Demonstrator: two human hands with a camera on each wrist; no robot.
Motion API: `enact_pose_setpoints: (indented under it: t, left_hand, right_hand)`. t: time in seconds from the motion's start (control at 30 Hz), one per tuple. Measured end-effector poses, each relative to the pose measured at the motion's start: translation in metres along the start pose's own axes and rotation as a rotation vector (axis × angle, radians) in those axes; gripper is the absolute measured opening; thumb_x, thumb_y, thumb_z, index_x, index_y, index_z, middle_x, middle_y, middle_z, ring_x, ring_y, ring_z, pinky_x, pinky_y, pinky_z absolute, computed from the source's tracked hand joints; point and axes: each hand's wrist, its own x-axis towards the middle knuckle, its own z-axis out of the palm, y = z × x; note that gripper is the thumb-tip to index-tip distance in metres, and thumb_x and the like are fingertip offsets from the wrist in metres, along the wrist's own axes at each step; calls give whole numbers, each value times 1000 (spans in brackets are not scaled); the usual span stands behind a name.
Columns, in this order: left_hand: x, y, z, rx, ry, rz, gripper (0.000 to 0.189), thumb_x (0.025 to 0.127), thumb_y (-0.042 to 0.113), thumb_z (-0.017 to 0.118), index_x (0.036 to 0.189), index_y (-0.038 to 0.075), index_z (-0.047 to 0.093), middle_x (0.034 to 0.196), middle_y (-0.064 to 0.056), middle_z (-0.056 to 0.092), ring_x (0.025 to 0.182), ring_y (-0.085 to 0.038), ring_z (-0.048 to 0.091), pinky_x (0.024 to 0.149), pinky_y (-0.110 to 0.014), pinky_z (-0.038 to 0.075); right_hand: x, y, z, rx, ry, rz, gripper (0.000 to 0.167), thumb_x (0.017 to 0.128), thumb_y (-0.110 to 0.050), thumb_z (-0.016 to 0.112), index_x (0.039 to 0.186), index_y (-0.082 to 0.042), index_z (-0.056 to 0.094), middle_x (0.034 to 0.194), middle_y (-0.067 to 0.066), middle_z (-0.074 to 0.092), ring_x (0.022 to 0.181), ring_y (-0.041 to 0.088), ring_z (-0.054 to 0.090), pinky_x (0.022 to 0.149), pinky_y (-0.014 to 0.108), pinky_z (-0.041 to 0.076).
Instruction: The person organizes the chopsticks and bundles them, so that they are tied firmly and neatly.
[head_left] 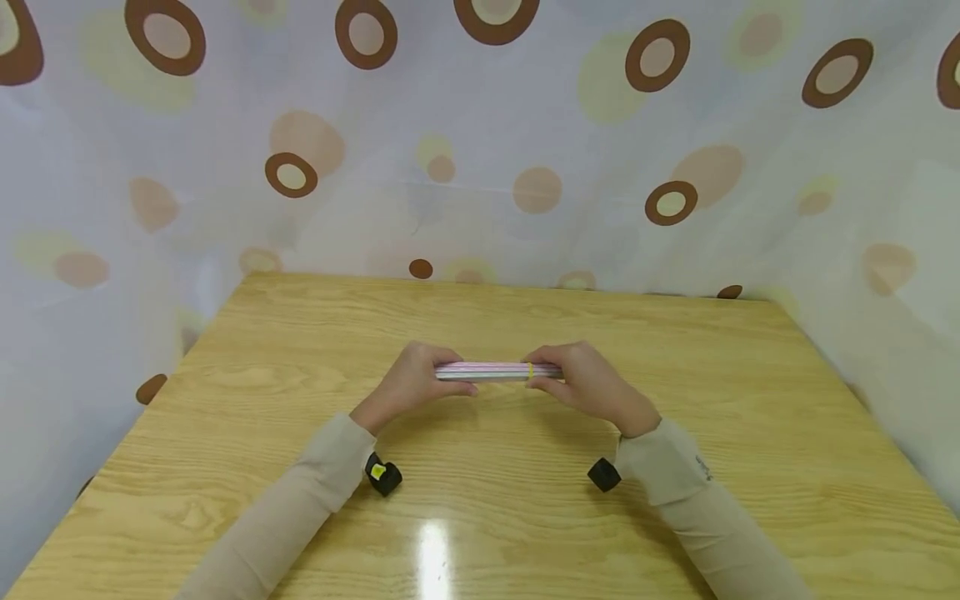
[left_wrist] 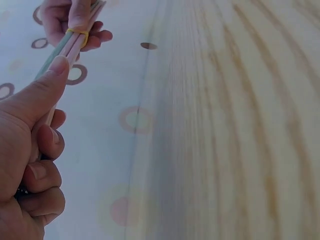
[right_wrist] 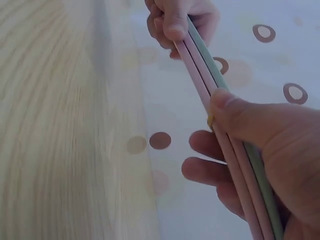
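A bundle of slim pink and green chopsticks (head_left: 487, 372) is held level above the table, spanning both hands. My left hand (head_left: 420, 377) grips one end, thumb along the sticks and fingers curled beneath, as the left wrist view shows. At the other end, my right hand (head_left: 592, 383) pinches the bundle between thumb and fingers. Around the sticks near the right hand runs a yellow rubber band (head_left: 530, 371). In the right wrist view the right thumb presses next to the band, while the chopsticks (right_wrist: 202, 75) lie side by side, two pink and one green showing.
Beneath the hands spreads a wood-grain table (head_left: 480, 467), with a bright light reflection near its front. A pale curtain (head_left: 480, 167) with brown ring patterns stands behind it and along both sides. Small black devices (head_left: 384, 475) sit at both wrists.
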Motion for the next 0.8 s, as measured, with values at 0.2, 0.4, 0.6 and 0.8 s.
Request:
enact_pose_setpoints:
  t: [0.2,0.4,0.6,0.8]
  left_hand:
    - [1,2,6,46,20,96,25,73,28,84,84,8,74,73,0,70,55,-3,49,53,-19,40]
    - [2,2,0,70,1,83,26,73,29,84,87,9,74,77,0,71,58,-4,50,55,-19,41]
    - [-3,-1,-7,83,1,36,29,73,30,84,89,8,74,81,-1,73,61,-5,53,56,-20,43]
    - [-1,-2,-3,77,4,41,29,73,30,84,90,8,74,81,-1,73,61,-4,53,56,-19,43]
  right_hand:
    - [7,-8,6,5,-24,-58,26,86,-15,72,107,-1,69,89,7,73,55,-1,44,54,20,42]
    - [8,-12,3,9,-79,-30,35,87,-13,72,118,0,64,100,10,72,67,8,61,61,25,50]
    - [3,-5,1,-10,-108,4,31,89,-16,69,115,0,63,99,8,71,77,11,66,69,28,53]
    - [1,1,2,18,-81,-2,20,90,-15,68,106,-3,66,91,5,70,65,2,58,61,22,49]
